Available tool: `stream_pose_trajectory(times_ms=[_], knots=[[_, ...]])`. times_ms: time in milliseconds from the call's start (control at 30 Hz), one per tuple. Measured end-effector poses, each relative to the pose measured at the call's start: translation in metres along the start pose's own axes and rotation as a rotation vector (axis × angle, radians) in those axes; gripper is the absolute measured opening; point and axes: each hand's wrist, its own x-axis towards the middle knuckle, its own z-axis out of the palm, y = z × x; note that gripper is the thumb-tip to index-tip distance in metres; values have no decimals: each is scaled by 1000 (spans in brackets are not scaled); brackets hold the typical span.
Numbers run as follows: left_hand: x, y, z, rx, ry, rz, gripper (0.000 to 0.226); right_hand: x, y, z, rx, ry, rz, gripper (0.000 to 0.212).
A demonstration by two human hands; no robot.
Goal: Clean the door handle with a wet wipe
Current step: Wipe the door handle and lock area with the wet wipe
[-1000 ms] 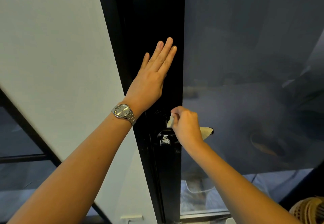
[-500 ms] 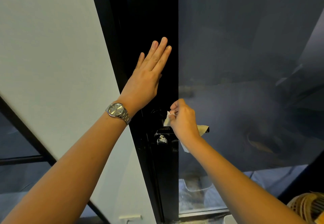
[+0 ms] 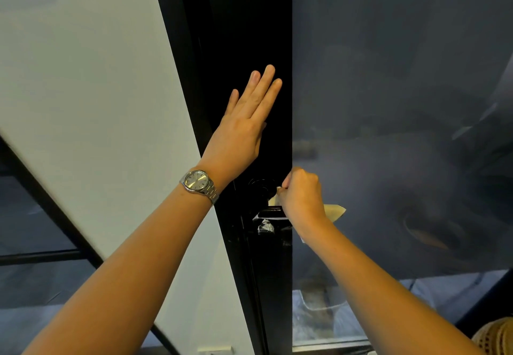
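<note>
Midway by the look; right hand [image 3: 302, 196] clenched on wet wipe [image 3: 336, 211] at door handle [image 3: 270, 213]; left hand [image 3: 244, 132] flat, splayed on door frame [image 3: 249, 35]; wiping unfinished.

The setting appeared to be an indoor room, home or office not determinable. Left of the flat left hand [image 3: 241, 135] stood a plain white painted wall [image 3: 83, 90]. Under that hand ran a glossy black metal door frame [image 3: 249, 35]. Right of the closed right hand [image 3: 301, 196] was a large dark tinted glass panel [image 3: 402, 90]. Below the right forearm, at the corner, sat a woven tan wicker basket [image 3: 497, 338].
</note>
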Motion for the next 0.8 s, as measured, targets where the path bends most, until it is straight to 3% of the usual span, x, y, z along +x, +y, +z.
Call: stream_pose_trajectory(times_ms=[233, 333, 433, 533, 600, 700, 800], knots=[[0, 0, 0, 7, 8, 6, 68, -9, 2, 4, 211, 245, -258, 15], [0, 0, 0, 8, 5, 0, 68, -8, -5, 10, 205, 232, -420, 12], [1, 0, 0, 11, 3, 6, 68, -10, -13, 19, 94, 163, -541, 4], [2, -1, -1, -3, 4, 15, 67, -18, -16, 22, -43, 130, -645, 26], [2, -2, -3, -12, 12, 21, 67, -23, -15, 24, -237, 57, -727, 37], [1, -1, -4, -19, 6, 22, 66, -26, -14, 30, -624, -45, -821, 34], [1, -2, -4, -35, 1, 29, 67, -24, -12, 28, -595, -55, -856, 33]])
